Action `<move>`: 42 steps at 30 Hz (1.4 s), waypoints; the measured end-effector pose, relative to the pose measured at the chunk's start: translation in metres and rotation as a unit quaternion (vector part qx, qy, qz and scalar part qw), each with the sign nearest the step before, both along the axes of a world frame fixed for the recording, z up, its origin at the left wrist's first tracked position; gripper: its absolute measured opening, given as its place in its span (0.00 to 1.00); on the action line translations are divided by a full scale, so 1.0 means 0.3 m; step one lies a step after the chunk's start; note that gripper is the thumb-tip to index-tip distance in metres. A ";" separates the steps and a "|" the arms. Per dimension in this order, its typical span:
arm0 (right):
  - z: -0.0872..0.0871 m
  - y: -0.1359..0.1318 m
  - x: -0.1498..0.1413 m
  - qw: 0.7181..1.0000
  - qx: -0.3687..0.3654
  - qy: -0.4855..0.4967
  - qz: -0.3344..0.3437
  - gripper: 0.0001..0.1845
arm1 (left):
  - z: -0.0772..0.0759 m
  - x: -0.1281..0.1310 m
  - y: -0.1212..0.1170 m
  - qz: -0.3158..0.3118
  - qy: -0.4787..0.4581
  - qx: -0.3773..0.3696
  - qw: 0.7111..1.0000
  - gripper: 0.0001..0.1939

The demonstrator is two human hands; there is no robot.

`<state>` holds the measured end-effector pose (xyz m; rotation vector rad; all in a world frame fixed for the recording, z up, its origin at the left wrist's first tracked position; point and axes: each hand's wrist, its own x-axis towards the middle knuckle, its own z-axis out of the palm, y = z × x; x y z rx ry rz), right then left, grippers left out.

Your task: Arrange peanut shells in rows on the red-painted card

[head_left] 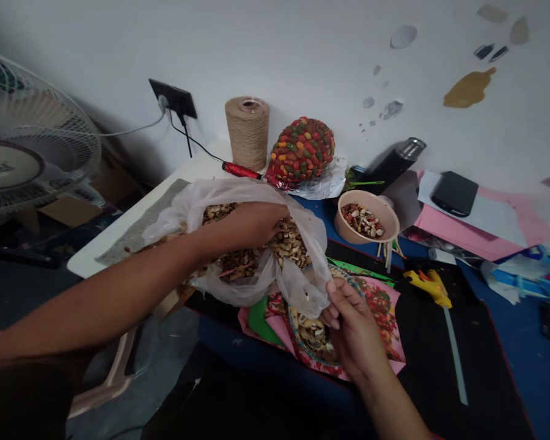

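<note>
A translucent white plastic bag (252,189) full of pale brown, nutshell-like pieces (291,244) lies open on the table. My left hand (259,223) reaches into it, its fingers curled down among the pieces; the fingertips are hidden, so what they hold cannot be made out. At the bag's near right edge, my right hand (351,321) pinches the plastic between thumb and fingers. Just below that edge sits a round container with a blue patterned rim (300,345), holding similar pieces. Pink floral paper (385,311) lies under the container.
Behind the bag stand a twine spool (247,134) and a rounded object covered in red, green and orange pieces (305,146). To the right are a pink bowl of shells (366,217), a black flask (394,162) and a yellow glue gun (428,287). A fan (32,134) stands left.
</note>
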<state>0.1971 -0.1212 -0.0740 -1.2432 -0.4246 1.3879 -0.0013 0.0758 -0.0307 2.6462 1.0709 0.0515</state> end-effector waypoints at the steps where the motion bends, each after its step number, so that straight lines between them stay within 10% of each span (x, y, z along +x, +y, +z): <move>1: 0.002 -0.001 0.000 1.000 0.001 0.000 0.000 0.26 | -0.003 0.019 0.004 -0.002 0.016 0.006 1.000 0.14; 9: -0.008 -0.009 0.016 1.000 -0.001 0.005 -0.010 0.26 | -0.042 0.049 0.037 0.020 0.038 -0.004 0.999 0.15; 22: -0.022 -0.008 0.021 1.000 -0.004 0.020 -0.005 0.26 | 0.005 -0.154 -0.038 -0.051 0.019 -0.113 0.992 0.11; 30: -0.016 -0.001 0.013 1.000 -0.003 0.015 -0.006 0.25 | -0.036 -0.187 0.061 0.148 0.063 0.067 0.985 0.26; 42: -0.006 -0.002 0.010 1.000 -0.005 0.004 -0.001 0.27 | -0.059 -0.095 0.061 0.062 0.098 0.151 0.982 0.27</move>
